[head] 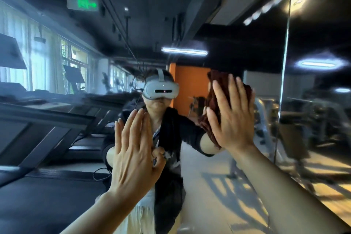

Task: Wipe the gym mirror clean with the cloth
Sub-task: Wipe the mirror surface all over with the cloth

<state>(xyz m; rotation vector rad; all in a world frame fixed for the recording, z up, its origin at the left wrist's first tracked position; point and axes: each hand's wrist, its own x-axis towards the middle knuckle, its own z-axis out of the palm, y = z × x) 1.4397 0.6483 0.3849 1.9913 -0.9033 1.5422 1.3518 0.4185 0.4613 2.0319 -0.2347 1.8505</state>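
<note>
Two hands on mirror (237,186): right hand (230,114), grip flat, presses reddish-brown cloth (215,100) against glass; left hand (133,150), fingers straight, empty.

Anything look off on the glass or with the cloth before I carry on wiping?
Nothing stands out as damaged or spilled. The right hand presses the reddish-brown cloth flat on the mirror; the left hand rests bare and flat against the glass, which may leave prints. The blur hides any streaks.

dim, motion-blurred, window light left, ceiling glare.
</note>
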